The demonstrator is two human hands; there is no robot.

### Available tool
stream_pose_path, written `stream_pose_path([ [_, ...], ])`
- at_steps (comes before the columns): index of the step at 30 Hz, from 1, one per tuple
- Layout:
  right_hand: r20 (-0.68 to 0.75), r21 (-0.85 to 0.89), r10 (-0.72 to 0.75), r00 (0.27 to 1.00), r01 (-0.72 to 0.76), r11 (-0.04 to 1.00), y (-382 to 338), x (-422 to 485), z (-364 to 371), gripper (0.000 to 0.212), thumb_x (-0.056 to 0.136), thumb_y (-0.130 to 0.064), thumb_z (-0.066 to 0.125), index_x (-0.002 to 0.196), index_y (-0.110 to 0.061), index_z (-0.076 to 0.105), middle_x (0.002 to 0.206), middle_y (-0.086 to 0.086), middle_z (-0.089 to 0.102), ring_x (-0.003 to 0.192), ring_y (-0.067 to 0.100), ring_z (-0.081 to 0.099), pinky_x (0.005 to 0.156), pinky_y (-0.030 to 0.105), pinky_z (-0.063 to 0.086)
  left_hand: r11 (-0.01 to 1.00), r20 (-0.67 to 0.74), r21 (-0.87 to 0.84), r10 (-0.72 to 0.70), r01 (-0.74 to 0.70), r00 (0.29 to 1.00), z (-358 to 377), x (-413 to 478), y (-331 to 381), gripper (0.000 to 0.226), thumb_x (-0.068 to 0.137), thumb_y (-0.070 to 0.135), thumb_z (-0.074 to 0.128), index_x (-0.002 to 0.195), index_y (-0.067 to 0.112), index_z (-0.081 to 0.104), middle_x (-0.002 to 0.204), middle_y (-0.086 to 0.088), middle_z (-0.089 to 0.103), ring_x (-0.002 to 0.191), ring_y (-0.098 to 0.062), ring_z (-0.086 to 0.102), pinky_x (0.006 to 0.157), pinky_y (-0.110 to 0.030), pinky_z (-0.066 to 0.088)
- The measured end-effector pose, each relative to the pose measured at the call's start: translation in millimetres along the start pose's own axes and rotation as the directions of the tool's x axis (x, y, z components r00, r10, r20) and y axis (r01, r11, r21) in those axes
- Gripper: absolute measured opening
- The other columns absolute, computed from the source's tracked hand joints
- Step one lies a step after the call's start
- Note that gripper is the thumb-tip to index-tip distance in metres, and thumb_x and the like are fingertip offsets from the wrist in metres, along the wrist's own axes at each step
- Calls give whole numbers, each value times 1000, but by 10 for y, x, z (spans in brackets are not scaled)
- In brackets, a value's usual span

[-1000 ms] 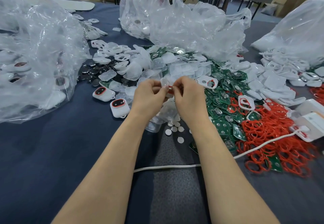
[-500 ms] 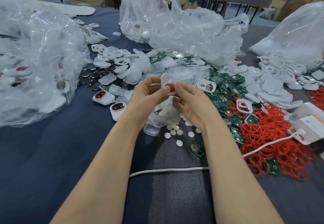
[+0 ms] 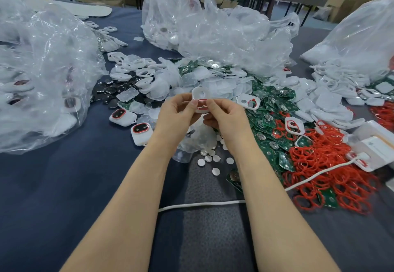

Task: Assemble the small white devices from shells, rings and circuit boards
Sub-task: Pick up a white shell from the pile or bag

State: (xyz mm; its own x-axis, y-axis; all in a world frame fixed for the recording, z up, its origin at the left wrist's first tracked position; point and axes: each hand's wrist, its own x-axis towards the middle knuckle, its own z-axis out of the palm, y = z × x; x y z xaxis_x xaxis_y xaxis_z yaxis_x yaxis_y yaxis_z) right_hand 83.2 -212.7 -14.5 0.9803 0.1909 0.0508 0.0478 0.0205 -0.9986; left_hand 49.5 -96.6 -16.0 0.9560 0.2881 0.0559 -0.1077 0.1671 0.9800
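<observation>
A small white shell (image 3: 200, 96) with a red ring in its opening is held up above the table between both hands. My left hand (image 3: 178, 115) pinches its left side with thumb and fingers. My right hand (image 3: 227, 116) pinches the right edge at the ring. Two assembled white devices (image 3: 123, 117) (image 3: 141, 133) with red-ringed dark windows lie to the left of my left hand. Green circuit boards (image 3: 269, 109) are heaped to the right, red rings (image 3: 324, 165) beyond them, white shells (image 3: 136, 69) at the back.
Large clear plastic bags (image 3: 42, 75) (image 3: 213, 26) (image 3: 358, 41) stand at the left, back and right. Small white discs (image 3: 207, 158) lie below my hands. A white cable (image 3: 202, 204) crosses the dark blue table (image 3: 64, 186) under my forearms to a white box (image 3: 377, 150) at the right.
Both hands have lifted the shell a little and turned it, so the red ring now faces me. My right fingers have shifted onto the ring's edge.
</observation>
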Motion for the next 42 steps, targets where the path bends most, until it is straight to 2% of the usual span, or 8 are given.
stream_pose_path([
  [7, -112, -137, -57, 992, 41, 990, 4, 5, -11, 20, 88, -24, 68, 76, -15, 54, 73, 7, 56, 59, 9, 58, 49, 14, 46, 978, 137, 182, 78, -103, 988, 5, -43, 14, 18, 94, 12, 60, 111, 14, 66, 108, -6, 71, 105, -18, 67, 95, -31, 52],
  [11, -62, -20, 18, 998, -19, 1000, -21, 2, -44, 22, 86, -30, 69, 80, -12, 58, 65, -5, 64, 46, 2, 51, 51, 19, 42, 978, 134, 186, 68, -93, 989, -24, -41, 38, 24, 92, 11, 63, 116, 14, 64, 107, -2, 72, 103, -15, 68, 88, -28, 54],
  [16, -115, -33, 33, 993, -37, 999, -99, 4, -150, 28, 92, -41, 59, 89, -14, 66, 74, -5, 67, 51, 3, 52, 53, 20, 46, 999, -35, 51, 17, -16, 999, -50, -8, 83, 26, 87, 4, 68, 111, 9, 64, 108, -10, 71, 99, -17, 68, 88, -26, 53],
  [20, -218, -224, -77, 973, 27, 974, -125, 10, -236, 8, 92, -27, 59, 87, -21, 62, 74, -8, 66, 46, -3, 52, 59, 25, 49, 919, -274, -393, -151, 33, 950, -141, 43, 149, 37, 88, -5, 61, 124, 0, 52, 114, -15, 64, 77, -9, 68, 68, -15, 53],
  [28, 116, -236, -71, 991, 97, 967, -153, -33, 29, 30, 99, -29, 49, 128, -29, 56, 120, -6, 62, 85, 9, 62, 65, 17, 51, 889, 7, -354, -307, 289, 952, -22, -54, 180, 15, 94, -6, 48, 95, 0, 61, 82, -11, 67, 59, -8, 68, 57, -14, 54],
  [34, 143, -509, -231, 962, 271, 817, -141, -54, 39, 23, 95, -23, 57, 115, -22, 67, 86, -11, 66, 78, 6, 61, 76, 21, 48, 828, -104, -533, -266, 172, 958, -112, -5, 190, 10, 93, 1, 57, 87, -5, 63, 74, -9, 68, 57, -7, 67, 55, -11, 51],
  [39, -9, -416, -244, 970, 218, 883, -211, -10, 86, 14, 96, -23, 56, 95, -21, 70, 61, -14, 63, 51, 3, 64, 55, 14, 50, 996, -159, 87, -7, 21, 987, -62, -63, 139, 19, 88, 38, 66, 90, 20, 67, 83, 8, 70, 78, -4, 65, 70, -19, 51],
  [42, 54, -305, -137, 989, 147, 941, -244, -15, 205, 2, 93, -20, 61, 92, -19, 62, 61, -7, 64, 48, 8, 64, 53, 22, 54, 983, -186, 161, 123, -93, 975, 8, -105, 149, 11, 94, 26, 60, 83, 26, 62, 76, 10, 66, 76, -5, 63, 69, -20, 48],
])
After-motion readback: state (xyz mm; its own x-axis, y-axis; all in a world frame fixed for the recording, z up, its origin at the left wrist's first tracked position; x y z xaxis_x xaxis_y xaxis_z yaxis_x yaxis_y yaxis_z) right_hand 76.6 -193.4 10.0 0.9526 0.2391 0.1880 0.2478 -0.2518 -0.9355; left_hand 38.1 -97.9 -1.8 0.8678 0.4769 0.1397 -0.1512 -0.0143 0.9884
